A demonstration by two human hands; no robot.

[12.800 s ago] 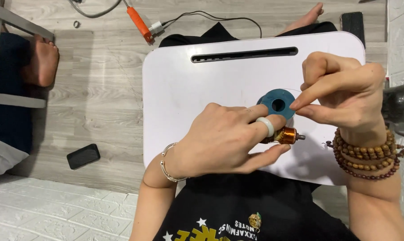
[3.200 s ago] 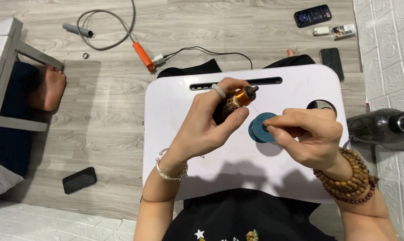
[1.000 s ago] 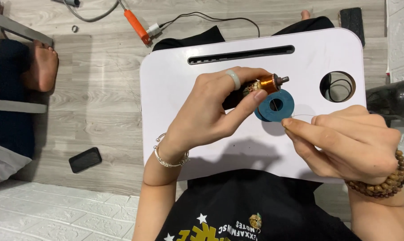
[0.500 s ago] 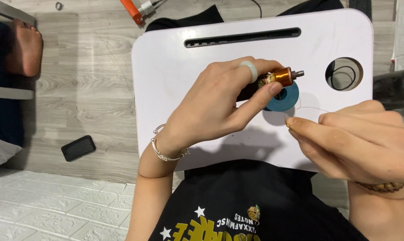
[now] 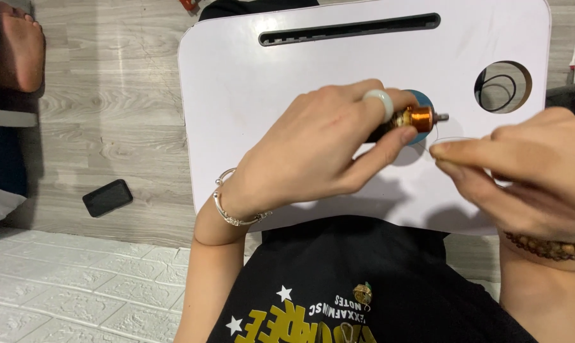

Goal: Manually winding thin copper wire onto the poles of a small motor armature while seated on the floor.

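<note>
White lap desk (image 5: pixel 249 95) under my hands, grey wood-look floor beyond it: that is where I sit. My left hand (image 5: pixel 313 152) is closed around a small copper coil (image 5: pixel 418 119), thumb and forefinger pinching its dark body so the wound part and its short metal shaft point right. My right hand (image 5: pixel 529 171) has thumb and forefinger pressed together on a very thin wire (image 5: pixel 454 138) that runs in a faint loop back to the coil; I can barely make it out against the desk.

I think the wire is the weak point. It looks fine enough to snap if I tug too sharply, and if my pinch loosens it could spring slack and the turns may slip off the coil. The coil could also roll in my left fingers if that hold eases.

Just behind the coil lies a blue disc (image 5: pixel 424 105), mostly hidden by my fingers. The desk has a long slot (image 5: pixel 351 30) near its far edge and a round hole (image 5: pixel 503 87) at the right. On the floor to the left lies a black phone (image 5: pixel 107 197), and another person's bare foot (image 5: pixel 17 47) shows at the upper left.
</note>
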